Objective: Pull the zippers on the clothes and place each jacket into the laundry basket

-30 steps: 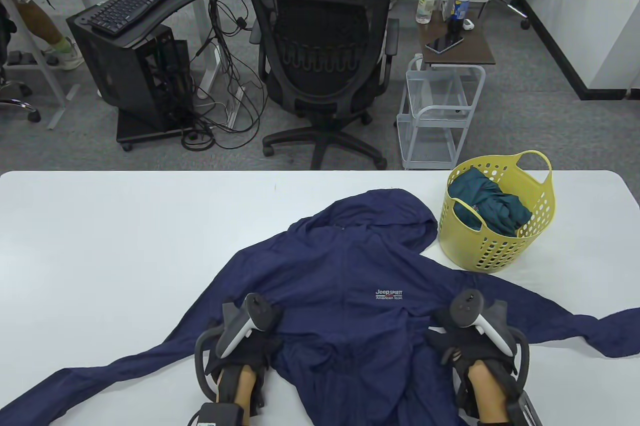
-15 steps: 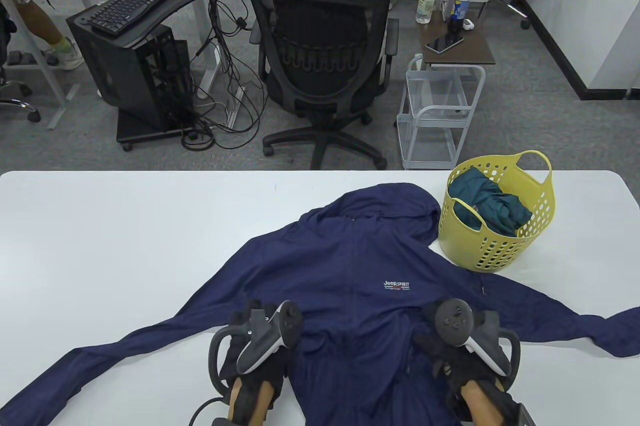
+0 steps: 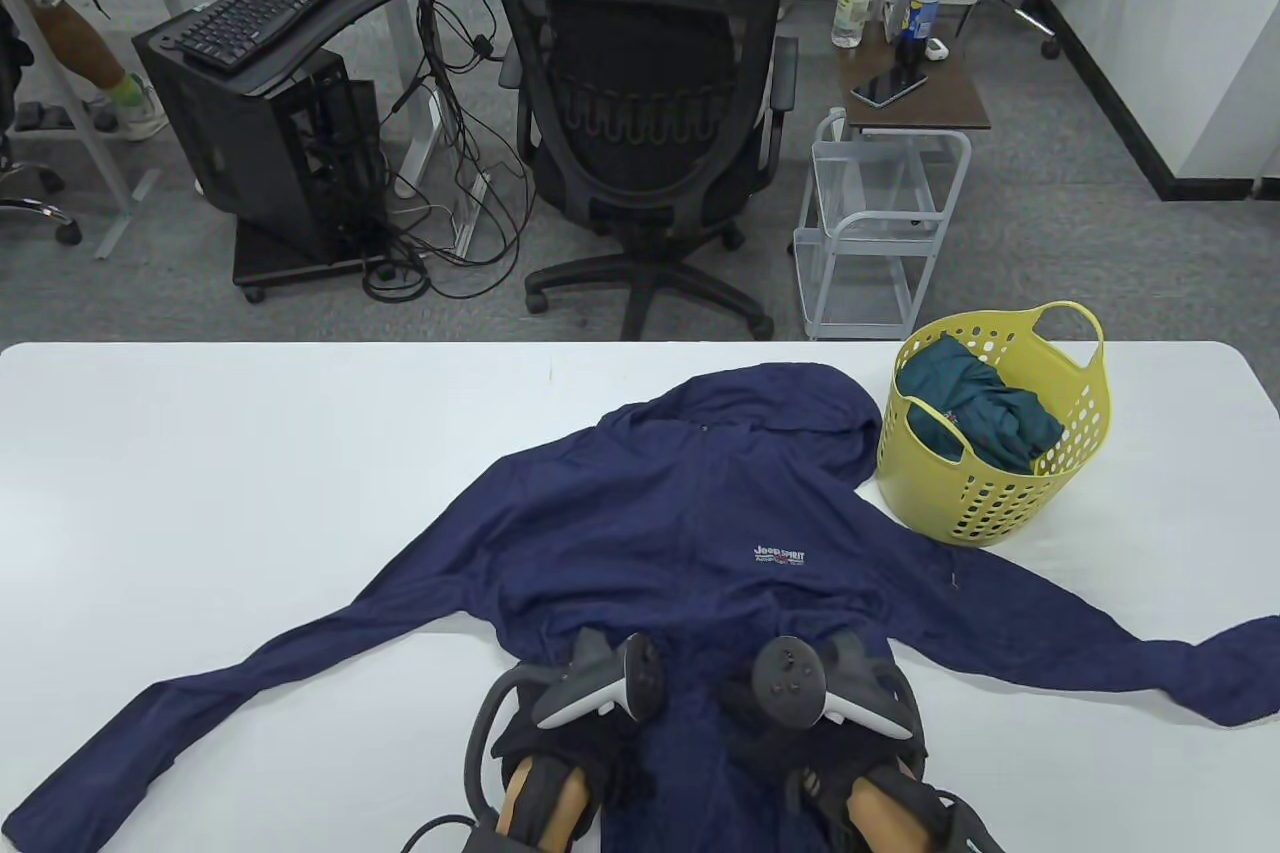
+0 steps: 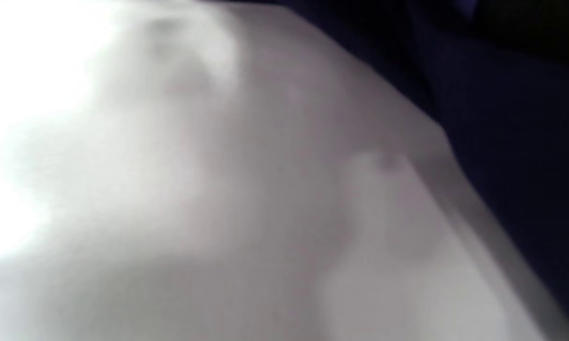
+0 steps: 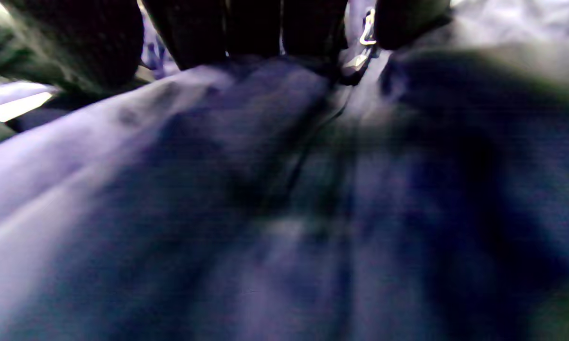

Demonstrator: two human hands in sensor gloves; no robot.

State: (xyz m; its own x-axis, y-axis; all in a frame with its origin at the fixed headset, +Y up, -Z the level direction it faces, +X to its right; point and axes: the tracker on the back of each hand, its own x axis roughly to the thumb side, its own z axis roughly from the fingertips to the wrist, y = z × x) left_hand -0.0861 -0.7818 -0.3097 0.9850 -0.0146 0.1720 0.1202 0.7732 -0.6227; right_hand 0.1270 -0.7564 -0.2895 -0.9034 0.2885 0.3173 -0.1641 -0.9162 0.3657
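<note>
Table view — jacket (image 3: 640, 513) under both hands.

Your navy jacket (image 3: 690, 513) is thin matt woven cloth, finely creased, its chest logo (image 3: 779, 557) printed in white. The tabletop (image 3: 250, 453) beneath is smooth, pale and faintly sheened. At two o'clock, the yellow laundry basket (image 3: 1000, 483) is perforated plastic holding teal cloth (image 3: 975, 408). A small bright metal zipper pull (image 5: 368, 28) glints in your right wrist view.
</note>
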